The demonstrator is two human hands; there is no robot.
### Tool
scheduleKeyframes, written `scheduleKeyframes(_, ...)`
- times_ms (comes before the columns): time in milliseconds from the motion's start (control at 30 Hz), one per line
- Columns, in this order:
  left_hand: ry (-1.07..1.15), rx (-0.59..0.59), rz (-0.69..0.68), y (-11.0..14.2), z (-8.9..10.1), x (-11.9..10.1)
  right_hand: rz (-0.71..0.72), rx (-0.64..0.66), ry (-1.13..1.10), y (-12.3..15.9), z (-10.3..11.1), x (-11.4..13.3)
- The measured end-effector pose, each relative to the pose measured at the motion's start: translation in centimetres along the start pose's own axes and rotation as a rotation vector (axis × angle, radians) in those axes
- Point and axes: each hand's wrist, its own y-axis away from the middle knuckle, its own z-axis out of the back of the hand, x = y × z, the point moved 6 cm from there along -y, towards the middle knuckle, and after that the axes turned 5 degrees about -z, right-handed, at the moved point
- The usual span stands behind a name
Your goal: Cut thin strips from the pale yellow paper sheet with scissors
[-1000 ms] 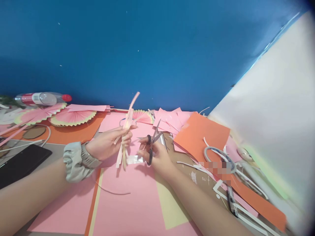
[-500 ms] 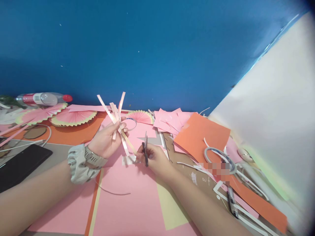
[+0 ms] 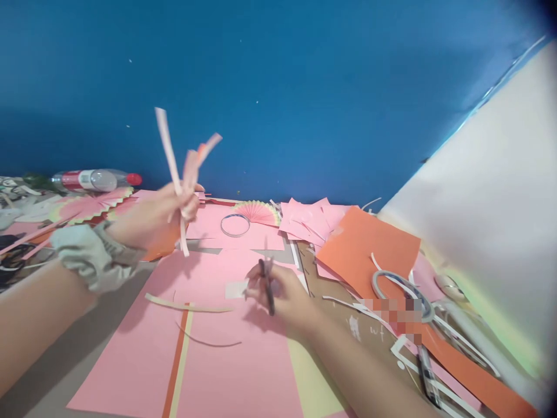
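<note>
One pale yellow strip [image 3: 189, 305] now lies loose on the pink sheet [image 3: 235, 371] — released from the bundle. Left hand [image 3: 150, 215] grips paper strips [image 3: 166, 145], fingers closed, beyond the sheet's far-left edge; right hand [image 3: 287, 293], half-curled, holds scissors [image 3: 267, 285] above its right side.

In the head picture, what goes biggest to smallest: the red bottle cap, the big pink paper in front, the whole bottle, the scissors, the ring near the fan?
1. Big pink paper
2. Bottle
3. Scissors and ring: unsure, as the scissors are blurred and partly covered
4. Red bottle cap
</note>
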Motion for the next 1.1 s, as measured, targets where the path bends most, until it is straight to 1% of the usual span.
scheduleKeyframes(33,-0.065,0.092,0.016,0.6,-1.0,0.8,-0.019,-0.048,-0.095,-0.1,0.4,-0.2)
scheduleKeyframes(67,-0.152,0.191,0.062,1.4,-2.1,1.9,-0.021,-0.094,-0.168,-0.2,0.9,-0.4)
scheduleKeyframes(133,-0.351,0.322,0.098,2.7,-4.0,3.5,0.023,-0.17,-0.241,-0.4,1.7,-0.4)
scheduleKeyframes(167,-0.443,0.358,0.104,3.2,-4.7,4.1,0.053,-0.202,-0.253,-0.5,2.0,-0.3)
scheduleKeyframes(267,-0.596,0.366,0.136,4.0,-6.2,5.2,0.089,-0.271,-0.29,-0.8,2.9,-0.4)
scheduleKeyframes(400,-0.72,0.375,0.177,3.9,-7.2,6.2,0.054,-0.318,-0.286,-1.1,3.5,-0.7)
scheduleKeyframes(500,-0.827,0.39,0.154,3.8,-7.4,6.8,0.052,-0.403,-0.232,-1.1,4.1,-0.8)
scheduleKeyframes(600,-0.959,0.382,0.126,3.9,-7.2,7.1,0.053,-0.465,-0.222,-1.1,4.4,-0.9)
scheduleKeyframes(667,-1.043,0.372,0.114,3.9,-7.0,7.1,0.076,-0.528,-0.245,-0.9,4.8,-0.9)
scheduleKeyframes(733,-1.125,0.367,0.094,4.0,-6.9,7.0,0.114,-0.573,-0.324,-0.8,5.0,-0.8)
scheduleKeyframes(800,-1.196,0.37,0.059,4.0,-7.0,6.9,0.141,-0.569,-0.431,-0.8,5.0,-0.7)
scheduleKeyframes(867,-1.252,0.382,0.02,4.1,-7.3,6.9,0.147,-0.531,-0.496,-1.0,4.7,-0.6)
scheduleKeyframes(967,-1.307,0.397,-0.002,4.0,-7.6,7.1,0.139,-0.498,-0.505,-1.2,4.3,-0.7)
scheduleKeyframes(1100,-1.362,0.411,0.002,3.8,-8.0,7.2,0.147,-0.496,-0.487,-1.1,4.3,-0.8)
